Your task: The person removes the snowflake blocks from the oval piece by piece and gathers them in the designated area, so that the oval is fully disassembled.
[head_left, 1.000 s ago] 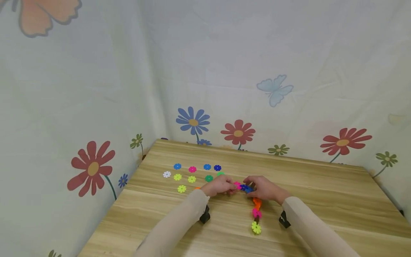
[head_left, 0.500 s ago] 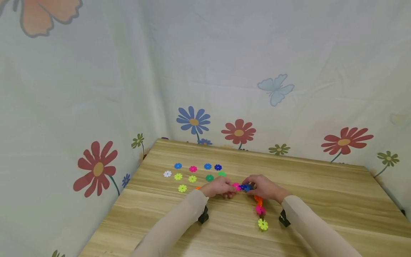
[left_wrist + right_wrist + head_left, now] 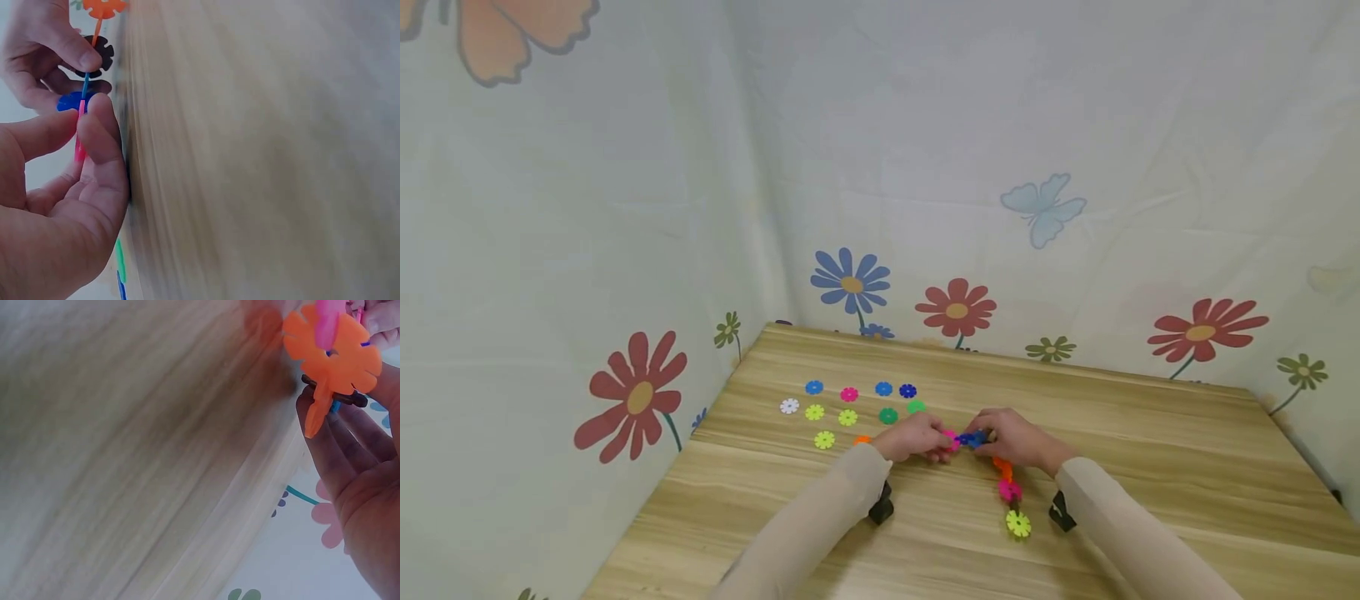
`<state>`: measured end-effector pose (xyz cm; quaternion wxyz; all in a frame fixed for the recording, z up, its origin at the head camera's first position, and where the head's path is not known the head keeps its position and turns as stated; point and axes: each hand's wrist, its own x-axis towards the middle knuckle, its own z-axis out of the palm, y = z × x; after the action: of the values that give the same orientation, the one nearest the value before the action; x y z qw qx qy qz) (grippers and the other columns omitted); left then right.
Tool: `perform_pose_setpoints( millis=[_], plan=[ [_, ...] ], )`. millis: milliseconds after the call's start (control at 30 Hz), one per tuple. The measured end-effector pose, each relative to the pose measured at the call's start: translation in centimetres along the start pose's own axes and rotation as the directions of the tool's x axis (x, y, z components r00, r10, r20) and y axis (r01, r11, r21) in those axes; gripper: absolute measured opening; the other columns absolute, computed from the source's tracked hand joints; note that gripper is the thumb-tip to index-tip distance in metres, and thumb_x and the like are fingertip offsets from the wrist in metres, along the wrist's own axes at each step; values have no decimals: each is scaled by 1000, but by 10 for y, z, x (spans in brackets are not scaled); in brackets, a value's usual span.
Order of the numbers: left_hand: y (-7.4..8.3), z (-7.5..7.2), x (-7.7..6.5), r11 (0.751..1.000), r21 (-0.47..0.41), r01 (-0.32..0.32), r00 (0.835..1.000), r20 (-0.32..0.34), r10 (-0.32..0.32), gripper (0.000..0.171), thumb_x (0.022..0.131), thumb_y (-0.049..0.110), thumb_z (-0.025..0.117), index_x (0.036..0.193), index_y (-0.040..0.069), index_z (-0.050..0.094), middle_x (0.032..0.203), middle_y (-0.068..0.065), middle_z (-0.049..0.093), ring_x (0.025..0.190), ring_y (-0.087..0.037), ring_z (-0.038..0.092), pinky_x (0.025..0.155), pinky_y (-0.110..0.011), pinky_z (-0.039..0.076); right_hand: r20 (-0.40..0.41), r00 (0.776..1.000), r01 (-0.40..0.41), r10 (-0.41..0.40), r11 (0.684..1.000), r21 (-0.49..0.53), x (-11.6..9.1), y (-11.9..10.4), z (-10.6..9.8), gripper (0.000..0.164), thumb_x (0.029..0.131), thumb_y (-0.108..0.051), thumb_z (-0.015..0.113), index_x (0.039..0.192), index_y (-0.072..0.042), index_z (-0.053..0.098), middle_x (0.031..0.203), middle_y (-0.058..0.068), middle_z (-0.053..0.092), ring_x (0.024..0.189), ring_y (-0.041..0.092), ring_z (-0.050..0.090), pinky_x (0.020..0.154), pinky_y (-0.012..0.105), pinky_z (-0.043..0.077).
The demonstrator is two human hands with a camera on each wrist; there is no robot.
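Note:
My left hand (image 3: 916, 437) pinches a pink notched flower disc (image 3: 80, 137) between thumb and fingers. Its edge meets a dark blue disc (image 3: 67, 102) at the end of a linked chain. With thumb and fingertips, my right hand (image 3: 1015, 435) holds that chain near a light blue disc and a black disc (image 3: 106, 55). Beyond this grip, an orange disc (image 3: 340, 353), another pink disc (image 3: 1010, 490) and a yellow-green disc (image 3: 1018, 524) hang down toward the near side of the table. How deep the pink and dark blue slots fit cannot be made out.
Several loose flower discs lie on the wooden table (image 3: 1150, 467) left of the hands, among them a white disc (image 3: 789, 406), a dark green disc (image 3: 888, 416) and an orange disc (image 3: 862, 439) partly behind the left wrist. A printed curtain (image 3: 1112, 125) stands behind the table.
The chain's hanging tail has swung to the right and slightly away from me. Both hands stay nearly in place, still gripping the same discs.

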<state>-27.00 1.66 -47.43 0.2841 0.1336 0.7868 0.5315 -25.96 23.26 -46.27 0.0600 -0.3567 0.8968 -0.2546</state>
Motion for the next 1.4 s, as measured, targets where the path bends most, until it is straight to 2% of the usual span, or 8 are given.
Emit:
perform_pose_setpoints(
  millis=[200, 367, 633, 800, 1033, 1200, 1300, 1400],
  plan=[
    [0, 1, 3, 1000, -16, -11, 1000, -7, 10, 11, 92, 9, 59, 92, -1, 64, 80, -10, 67, 62, -14, 54, 57, -24, 45, -12, 1000, 11, -11, 1000, 20, 1, 2, 2, 20, 84, -11, 72, 104, -11, 69, 99, -1, 62, 85, 16, 59, 73, 33, 52],
    [-2, 0, 5, 998, -62, 3, 998, -70, -7, 11, 92, 12, 61, 93, 2, 66, 83, -7, 67, 63, -14, 51, 57, -23, 42, -33, 999, 22, -21, 1000, 20, 2, 2, 1, 21, 83, -12, 73, 104, -11, 70, 99, 0, 63, 84, 15, 60, 72, 31, 52],
    [-2, 3, 5, 996, -84, 20, 987, -155, -33, 6, 88, 8, 66, 89, 2, 64, 79, -5, 63, 61, -13, 47, 55, -23, 39, 4, 1000, 3, -3, 1000, 15, 5, 1, 1, 21, 84, -14, 72, 104, -11, 70, 98, -1, 62, 82, 17, 59, 72, 31, 51],
    [-1, 6, 4, 997, -75, 26, 979, -200, -40, 6, 86, 6, 67, 90, 3, 65, 79, -4, 62, 65, -15, 51, 57, -24, 42, 9, 1000, -6, 6, 1000, -2, 5, 3, 2, 21, 84, -15, 73, 104, -11, 70, 98, -2, 63, 83, 15, 59, 74, 32, 51],
    [0, 9, 5, 997, -29, 69, 960, -270, -74, 4, 85, 4, 65, 89, 5, 66, 79, -2, 61, 67, -14, 52, 58, -23, 42, 13, 1000, 13, -13, 1000, -23, 5, 2, 0, 21, 84, -13, 72, 105, -9, 70, 99, -1, 63, 84, 16, 60, 72, 31, 51],
    [1, 10, 6, 998, -11, 58, 949, -309, -58, 6, 84, 1, 64, 88, 5, 66, 80, -2, 62, 69, -14, 55, 61, -25, 46, 9, 1000, 26, -26, 999, -40, 4, 3, -1, 21, 84, -12, 72, 105, -8, 70, 100, 0, 64, 87, 16, 60, 74, 33, 52],
    [2, 9, 6, 998, -46, 46, 950, -308, -58, 7, 84, 0, 64, 90, 4, 66, 80, -3, 63, 72, -15, 60, 64, -26, 49, -1, 1000, 13, -13, 999, -42, 3, 5, -1, 22, 84, -14, 72, 106, -9, 70, 100, 0, 64, 87, 15, 60, 75, 33, 51],
    [2, 6, 5, 995, -97, 19, 958, -283, -46, 8, 84, -1, 66, 91, 2, 66, 82, -4, 64, 73, -16, 63, 66, -28, 52, -5, 1000, -14, 14, 999, -38, 2, 8, 0, 22, 84, -16, 73, 106, -11, 70, 98, -3, 63, 84, 13, 59, 75, 31, 50]
  ],
)
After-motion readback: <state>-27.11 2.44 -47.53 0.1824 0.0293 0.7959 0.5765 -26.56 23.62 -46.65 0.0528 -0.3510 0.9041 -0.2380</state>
